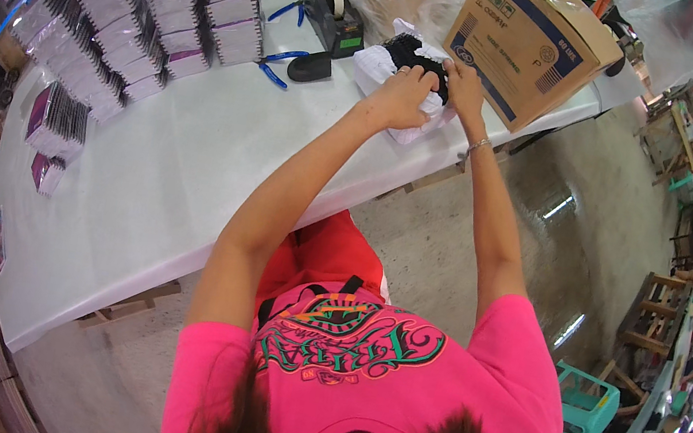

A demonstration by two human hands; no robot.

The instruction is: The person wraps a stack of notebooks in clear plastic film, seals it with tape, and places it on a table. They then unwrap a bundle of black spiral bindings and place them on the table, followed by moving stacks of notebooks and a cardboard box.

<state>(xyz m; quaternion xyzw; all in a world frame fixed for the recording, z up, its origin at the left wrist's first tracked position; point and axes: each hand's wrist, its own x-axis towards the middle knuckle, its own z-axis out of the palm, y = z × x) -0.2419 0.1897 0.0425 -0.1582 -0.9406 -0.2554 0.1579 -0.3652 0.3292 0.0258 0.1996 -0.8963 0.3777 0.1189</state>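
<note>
White bundle (pixel 374 67) with black stuff (pixel 402 46) in its top sits on the white table (pixel 157 161), just left of the big brown box (pixel 515 49). The bundle is open, so that part looks done. Black stuff shows in the opening, so it does not look emptied, and I can't see how much is underneath. Both hands are on the bundle, close together. The left hand (pixel 406 100) lies over it with bent fingers, and the right hand (pixel 462 89) touches the side next to the box. Some fingertips are hidden, so I can't tell if either hand is squeezing. The tape holder (pixel 330 24) and blue pliers (pixel 273 74) sit left of the box, with no hand on them. Farther left of the box, tall piles of packs (pixel 233 7) look all stacked up. Left of those, a short pile (pixel 58 124) and a little pack (pixel 46 174) look less built up. How much is left, I can't tell.
</note>
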